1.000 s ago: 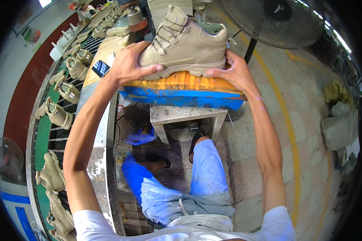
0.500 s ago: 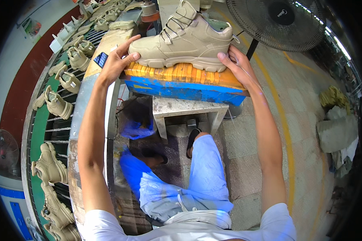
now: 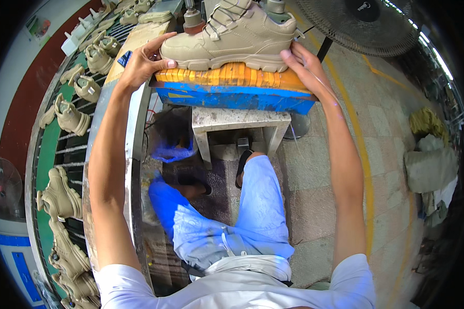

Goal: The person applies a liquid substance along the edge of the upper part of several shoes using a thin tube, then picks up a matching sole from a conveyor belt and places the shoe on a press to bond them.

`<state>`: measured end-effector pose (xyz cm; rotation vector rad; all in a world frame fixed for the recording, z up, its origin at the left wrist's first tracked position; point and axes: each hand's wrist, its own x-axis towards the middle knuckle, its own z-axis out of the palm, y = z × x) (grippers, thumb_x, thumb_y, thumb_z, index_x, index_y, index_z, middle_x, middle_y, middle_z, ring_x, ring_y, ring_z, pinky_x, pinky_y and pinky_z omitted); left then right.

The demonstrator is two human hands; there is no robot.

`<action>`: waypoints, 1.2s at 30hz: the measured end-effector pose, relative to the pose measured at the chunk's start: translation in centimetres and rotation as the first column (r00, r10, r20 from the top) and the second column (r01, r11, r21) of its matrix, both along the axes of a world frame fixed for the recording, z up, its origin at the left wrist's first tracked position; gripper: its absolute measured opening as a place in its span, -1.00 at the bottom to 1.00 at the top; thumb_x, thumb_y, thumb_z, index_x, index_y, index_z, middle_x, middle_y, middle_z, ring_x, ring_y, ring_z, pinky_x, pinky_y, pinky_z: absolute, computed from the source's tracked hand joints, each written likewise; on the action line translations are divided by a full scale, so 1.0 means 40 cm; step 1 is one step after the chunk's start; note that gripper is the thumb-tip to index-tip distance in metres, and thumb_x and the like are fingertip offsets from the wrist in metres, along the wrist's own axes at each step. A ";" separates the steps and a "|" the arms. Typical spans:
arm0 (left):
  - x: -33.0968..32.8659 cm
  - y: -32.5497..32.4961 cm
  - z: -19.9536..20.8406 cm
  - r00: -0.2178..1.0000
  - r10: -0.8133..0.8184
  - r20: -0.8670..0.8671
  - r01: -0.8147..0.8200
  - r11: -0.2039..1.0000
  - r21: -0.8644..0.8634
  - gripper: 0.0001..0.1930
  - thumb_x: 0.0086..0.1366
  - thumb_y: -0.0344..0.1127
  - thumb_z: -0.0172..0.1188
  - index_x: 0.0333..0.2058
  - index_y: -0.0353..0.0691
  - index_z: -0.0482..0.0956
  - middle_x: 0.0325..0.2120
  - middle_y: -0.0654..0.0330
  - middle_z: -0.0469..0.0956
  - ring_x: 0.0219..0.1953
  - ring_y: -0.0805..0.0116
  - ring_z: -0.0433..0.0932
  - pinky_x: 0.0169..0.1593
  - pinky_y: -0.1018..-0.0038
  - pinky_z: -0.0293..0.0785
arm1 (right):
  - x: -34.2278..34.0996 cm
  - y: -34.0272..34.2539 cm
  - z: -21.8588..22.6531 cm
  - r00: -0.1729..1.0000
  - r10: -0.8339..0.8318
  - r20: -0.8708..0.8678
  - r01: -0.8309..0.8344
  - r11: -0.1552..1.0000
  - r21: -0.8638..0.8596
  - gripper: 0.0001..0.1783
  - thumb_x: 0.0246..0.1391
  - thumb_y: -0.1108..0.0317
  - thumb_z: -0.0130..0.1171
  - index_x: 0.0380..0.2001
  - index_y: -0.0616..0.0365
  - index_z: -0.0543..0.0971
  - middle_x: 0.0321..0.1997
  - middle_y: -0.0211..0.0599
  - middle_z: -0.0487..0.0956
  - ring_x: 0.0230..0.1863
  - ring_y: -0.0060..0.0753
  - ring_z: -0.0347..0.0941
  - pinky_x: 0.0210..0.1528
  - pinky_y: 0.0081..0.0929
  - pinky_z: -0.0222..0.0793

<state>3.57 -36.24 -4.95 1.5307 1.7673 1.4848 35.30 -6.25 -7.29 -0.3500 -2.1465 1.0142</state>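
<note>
A beige lace-up sneaker [image 3: 237, 46] with dark laces and a chunky sole stands side-on, toe to the left. Its sole rests on a worn orange-yellow padded top [image 3: 216, 75] over a blue block [image 3: 237, 98]. At the toe, my left hand [image 3: 145, 62] grips the sneaker, thumb along the near sole edge and fingers behind. My right hand [image 3: 305, 66] is closed around the heel end, its thumb against the near side. Just behind the sneaker hangs a metal cylinder with a reddish-brown foot [image 3: 193, 21]; whether it touches the shoe is hidden.
To the left, a roller conveyor [image 3: 69, 149] carries several similar beige shoes [image 3: 62, 195]. A black fan [image 3: 363, 20] stands at the far right. Below the block is a white-grey stool-like stand [image 3: 242, 117]. Grey cloth bundles [image 3: 430, 170] lie at the right.
The whole scene has shifted upward in the picture. Behind the sneaker, the metal cylinder now sits lower relative to the shoe. Both hands keep their hold at toe and heel.
</note>
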 end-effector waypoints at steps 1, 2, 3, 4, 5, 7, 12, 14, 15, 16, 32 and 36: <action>0.011 -0.015 -0.007 1.000 0.024 -0.014 -0.024 1.000 0.006 -0.18 0.22 -0.44 0.50 0.44 -0.27 0.35 0.26 0.11 0.55 0.25 0.35 0.52 0.35 0.40 0.41 | 0.003 -0.003 -0.017 0.998 -0.033 -0.050 0.034 0.999 0.009 -0.03 0.30 -0.34 0.19 0.44 0.28 0.36 0.34 0.08 0.57 0.38 -0.05 0.48 0.49 -0.21 0.27; 0.029 -0.029 -0.022 0.999 0.039 0.028 -0.042 0.995 0.091 -0.20 0.20 -0.43 0.53 0.41 -0.23 0.41 0.16 0.15 0.61 0.09 0.42 0.56 0.22 0.46 0.49 | 0.013 0.005 -0.019 0.972 0.080 -0.222 -0.097 0.993 -0.067 -0.19 0.49 -0.13 -0.02 0.55 0.20 0.19 0.40 0.04 0.51 0.44 -0.12 0.42 0.54 -0.22 0.18; 0.051 -0.042 -0.039 0.996 0.053 0.070 -0.064 0.982 0.175 -0.23 0.19 -0.42 0.56 0.38 -0.20 0.47 0.06 0.18 0.67 -0.07 0.50 0.59 0.08 0.53 0.56 | 0.051 -0.006 -0.043 0.965 -0.016 -0.261 -0.012 0.994 -0.107 -0.17 0.50 -0.26 -0.14 0.49 0.22 0.31 0.38 -0.01 0.54 0.32 -0.12 0.52 0.45 -0.20 0.28; 0.082 -0.063 -0.051 0.991 0.124 0.042 -0.130 0.972 0.195 -0.25 0.20 -0.39 0.57 0.36 -0.20 0.49 0.00 0.18 0.68 -0.11 0.52 0.59 0.03 0.55 0.56 | 0.094 -0.034 -0.074 0.948 -0.100 -0.302 0.053 0.986 -0.160 -0.23 0.53 -0.19 -0.18 0.46 0.23 0.34 0.26 -0.08 0.59 0.20 -0.20 0.55 0.36 -0.25 0.33; 0.129 -0.066 -0.064 0.979 0.202 0.000 -0.196 0.950 0.243 -0.25 0.18 -0.29 0.60 0.35 -0.17 0.52 -0.19 0.30 0.66 -0.24 0.58 0.52 -0.09 0.60 0.53 | 0.136 -0.039 -0.120 0.933 -0.173 -0.316 0.098 0.966 -0.238 -0.28 0.54 -0.14 -0.19 0.44 0.24 0.38 0.16 -0.15 0.61 0.10 -0.28 0.55 0.29 -0.30 0.36; 0.213 -0.077 -0.096 0.923 0.385 -0.019 -0.369 0.898 0.238 -0.28 0.17 -0.20 0.61 0.31 -0.15 0.57 -0.33 0.41 0.54 -0.39 0.60 0.35 -0.26 0.64 0.39 | 0.205 -0.051 -0.236 0.898 -0.293 -0.328 0.140 0.897 -0.418 -0.35 0.55 -0.04 -0.16 0.39 0.25 0.44 -0.03 -0.29 0.61 -0.07 -0.42 0.52 0.17 -0.40 0.40; 0.465 -0.083 -0.143 0.695 0.671 -0.259 -0.491 0.705 0.512 -0.42 0.36 -0.25 0.35 0.33 -0.22 0.52 -0.11 0.09 0.51 -0.22 0.34 0.40 -0.09 0.43 0.44 | 0.221 -0.152 -0.474 0.898 -0.424 -0.117 0.195 0.622 -0.758 -0.48 0.45 0.16 -0.01 0.28 0.28 0.55 -0.19 -0.43 0.54 -0.18 -0.53 0.46 0.06 -0.52 0.43; 0.547 -0.074 -0.173 0.665 0.663 -0.342 -0.378 0.694 0.613 -0.38 0.36 -0.33 0.33 0.36 -0.31 0.46 0.04 -0.01 0.51 -0.08 0.24 0.49 -0.02 0.38 0.50 | 0.226 -0.176 -0.493 0.914 -0.405 -0.035 0.216 0.556 -0.803 -0.51 0.40 0.21 0.02 0.23 0.28 0.59 -0.18 -0.41 0.56 -0.16 -0.54 0.47 0.04 -0.53 0.44; 0.577 -0.071 -0.185 0.669 0.651 -0.359 -0.309 0.683 0.661 -0.40 0.37 -0.37 0.31 0.36 -0.34 0.45 0.06 -0.02 0.51 -0.09 0.22 0.51 0.01 0.38 0.52 | 0.234 -0.187 -0.498 0.920 -0.391 0.006 0.227 0.521 -0.823 -0.52 0.38 0.23 0.04 0.21 0.29 0.61 -0.17 -0.41 0.56 -0.16 -0.54 0.47 0.04 -0.54 0.45; 0.595 -0.078 -0.198 0.649 0.635 -0.418 -0.263 0.704 0.660 -0.39 0.35 -0.41 0.32 0.35 -0.37 0.44 0.20 -0.12 0.48 0.04 0.14 0.54 0.01 0.39 0.52 | 0.234 -0.197 -0.473 0.923 -0.378 -0.069 0.154 0.528 -0.835 -0.52 0.39 0.21 0.02 0.17 0.33 0.63 -0.17 -0.39 0.57 -0.19 -0.55 0.44 0.00 -0.56 0.42; 0.866 0.079 -0.255 0.546 0.564 -0.619 -0.312 0.823 0.475 -0.46 0.37 -0.20 0.12 0.25 -0.37 0.51 0.24 -0.11 0.53 0.32 -0.07 0.46 0.45 0.03 0.27 | 0.222 -0.479 0.030 0.956 0.032 -0.291 0.173 0.739 0.651 -0.71 0.08 0.56 0.07 -0.23 0.35 0.75 -0.46 -0.12 0.63 -0.44 -0.37 0.62 -0.36 -0.48 0.54; 0.879 0.097 -0.260 0.529 0.573 -0.626 -0.313 0.818 0.483 -0.46 0.37 -0.20 0.12 0.25 -0.36 0.51 0.24 -0.11 0.53 0.33 -0.05 0.45 0.47 0.08 0.27 | 0.226 -0.474 0.038 0.972 -0.048 -0.229 0.187 0.751 0.634 -0.72 0.09 0.58 0.08 -0.22 0.34 0.75 -0.46 -0.15 0.64 -0.44 -0.39 0.62 -0.36 -0.49 0.53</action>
